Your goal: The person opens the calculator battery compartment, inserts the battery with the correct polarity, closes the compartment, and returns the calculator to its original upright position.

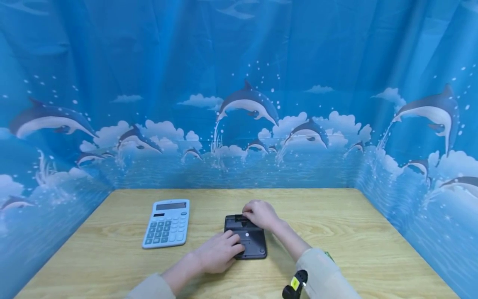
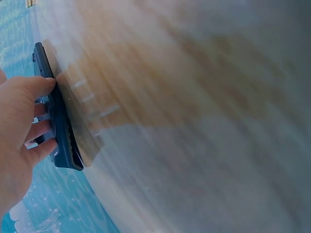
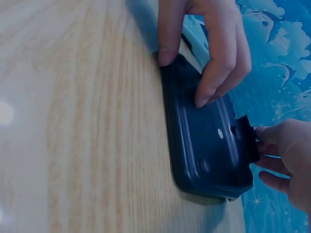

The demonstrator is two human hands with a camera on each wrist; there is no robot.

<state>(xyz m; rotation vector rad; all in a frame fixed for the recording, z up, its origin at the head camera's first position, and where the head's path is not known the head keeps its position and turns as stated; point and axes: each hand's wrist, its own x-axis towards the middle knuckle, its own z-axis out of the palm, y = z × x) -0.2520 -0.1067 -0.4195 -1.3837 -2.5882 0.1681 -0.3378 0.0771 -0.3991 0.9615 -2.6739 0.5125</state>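
A black calculator lies on the table with its back up, showing a white dot and a round foot. My left hand grips its lower left part, the thumb on the near edge and the fingers on the back, as the right wrist view shows. At the far end, my right hand pinches a small black battery cover, which stands up from the calculator's back. In the left wrist view the calculator appears edge-on beside the left hand. The right fingertips are partly hidden behind the cover.
To the left on the wooden table lies a light blue calculator, keys up. A blue curtain with dolphins surrounds the table's back and sides. A black device with a yellow label is at the right sleeve.
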